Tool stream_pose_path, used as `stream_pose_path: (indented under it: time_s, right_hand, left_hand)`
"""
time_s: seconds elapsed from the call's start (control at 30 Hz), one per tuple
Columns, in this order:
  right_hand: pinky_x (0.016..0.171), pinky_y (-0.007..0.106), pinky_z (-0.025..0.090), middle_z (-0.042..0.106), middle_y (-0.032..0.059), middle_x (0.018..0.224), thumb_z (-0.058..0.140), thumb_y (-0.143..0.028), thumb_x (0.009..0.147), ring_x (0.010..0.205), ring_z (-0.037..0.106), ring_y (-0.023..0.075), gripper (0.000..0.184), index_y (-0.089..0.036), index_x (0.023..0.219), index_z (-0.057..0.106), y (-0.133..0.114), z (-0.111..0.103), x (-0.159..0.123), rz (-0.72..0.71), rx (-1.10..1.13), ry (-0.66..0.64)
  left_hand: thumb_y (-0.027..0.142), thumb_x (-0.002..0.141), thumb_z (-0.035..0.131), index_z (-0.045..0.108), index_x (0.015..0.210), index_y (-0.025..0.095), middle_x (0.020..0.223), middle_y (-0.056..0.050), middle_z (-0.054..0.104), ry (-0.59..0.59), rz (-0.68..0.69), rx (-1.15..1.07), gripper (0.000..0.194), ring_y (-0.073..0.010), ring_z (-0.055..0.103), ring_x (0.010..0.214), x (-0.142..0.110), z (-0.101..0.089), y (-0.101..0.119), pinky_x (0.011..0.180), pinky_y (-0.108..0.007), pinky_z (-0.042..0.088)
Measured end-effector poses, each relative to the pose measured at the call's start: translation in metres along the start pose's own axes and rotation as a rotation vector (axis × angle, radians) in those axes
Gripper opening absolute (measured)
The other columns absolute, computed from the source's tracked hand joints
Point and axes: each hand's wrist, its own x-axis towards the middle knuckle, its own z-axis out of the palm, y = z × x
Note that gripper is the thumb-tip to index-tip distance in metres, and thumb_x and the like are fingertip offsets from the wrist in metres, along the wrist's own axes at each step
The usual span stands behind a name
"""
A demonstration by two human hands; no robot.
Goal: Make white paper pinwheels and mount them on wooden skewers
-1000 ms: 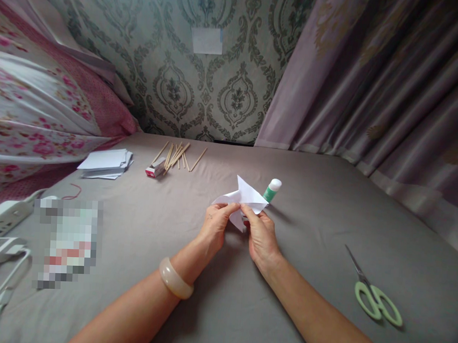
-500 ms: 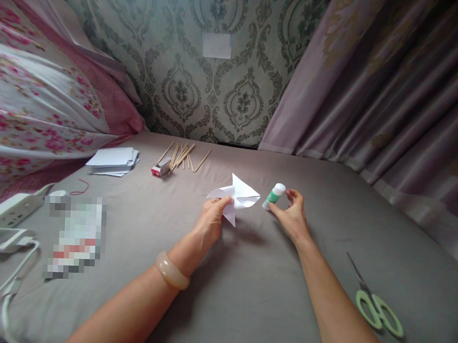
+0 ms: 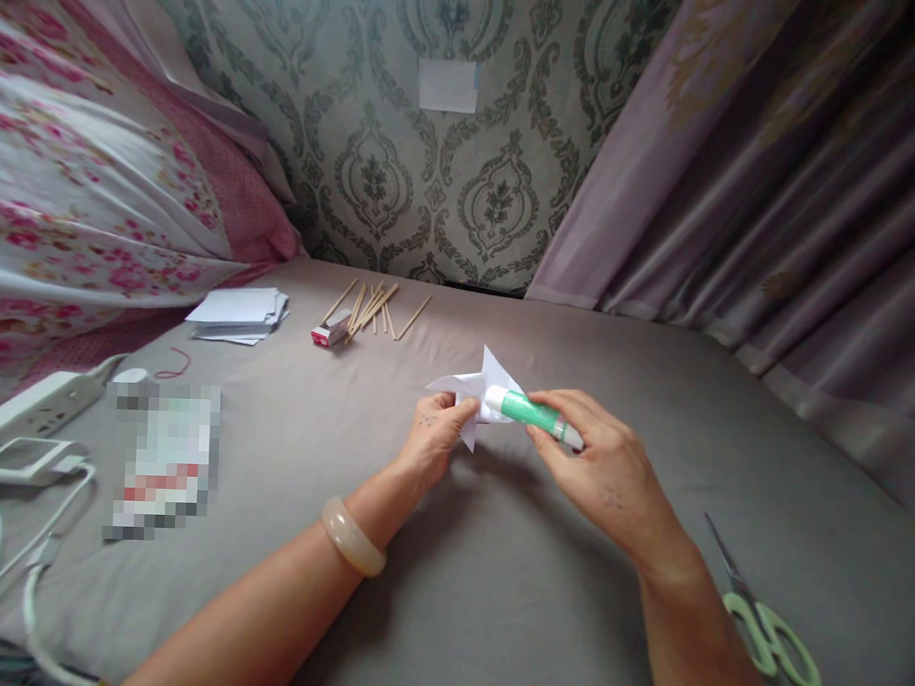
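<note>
Left hand (image 3: 433, 434) pinches the white paper pinwheel (image 3: 471, 386); right hand (image 3: 603, 468) grips the tilted green glue stick (image 3: 526, 409).

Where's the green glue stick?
In the head view, the glue stick is just right of centre, in the right hand, its white end over the folded white paper.

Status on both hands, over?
Left hand pinching folded white paper. Right hand gripping green-and-white tube, white end facing paper. Scissors by right forearm, not blocking.

Green glue stick (image 3: 530, 412) at white pinwheel (image 3: 496, 368)
</note>
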Motion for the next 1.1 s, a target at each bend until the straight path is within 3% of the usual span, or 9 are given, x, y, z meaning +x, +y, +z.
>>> stream_pose_path:
  time_s: [0.23,0.63,0.83,1.1]
  right_hand:
    - [0.090,0.037,0.050,0.068,0.0069,0.104,0.057,-0.013,0.083,0.099,0.064,0.0232,0.023,-0.021,0.104,0.064,0.001,0.011,-0.001,-0.054,-0.045,0.033]
    - [0.088,0.042,0.050,0.066,0.0075,0.111,0.050,-0.009,0.086,0.099,0.061,0.0256,0.035,-0.024,0.115,0.062,-0.001,0.011,-0.004,-0.129,-0.174,-0.055]
    - [0.087,0.040,0.050,0.066,0.0082,0.111,0.051,-0.011,0.087,0.100,0.062,0.0251,0.030,-0.022,0.113,0.061,0.001,0.014,-0.005,-0.112,-0.171,-0.060]
    - [0.078,0.036,0.050,0.070,0.0094,0.093,0.058,-0.027,0.088,0.083,0.067,0.0244,0.016,-0.018,0.101,0.062,-0.004,0.019,-0.007,-0.005,-0.220,0.030]
  left_hand:
    - [0.029,0.056,0.070,0.064,0.061,0.013,0.057,-0.001,0.059,-0.051,0.048,0.068,0.018,-0.0100,0.047,0.051,-0.001,0.000,-0.004,0.050,-0.023,0.032]
    - [0.025,0.061,0.067,0.070,0.069,0.012,0.066,-0.005,0.066,-0.228,0.084,0.087,0.016,-0.0123,0.053,0.057,-0.005,0.001,-0.002,0.055,-0.023,0.037]
    - [0.023,0.061,0.063,0.068,0.067,0.013,0.063,-0.001,0.061,-0.213,0.132,0.164,0.012,-0.0113,0.048,0.056,-0.005,0.000,-0.004,0.054,-0.023,0.034]
    - [0.022,0.061,0.060,0.064,0.061,0.015,0.057,0.002,0.054,-0.185,0.198,0.255,0.008,-0.0105,0.042,0.054,-0.005,-0.001,-0.002,0.051,-0.022,0.029]
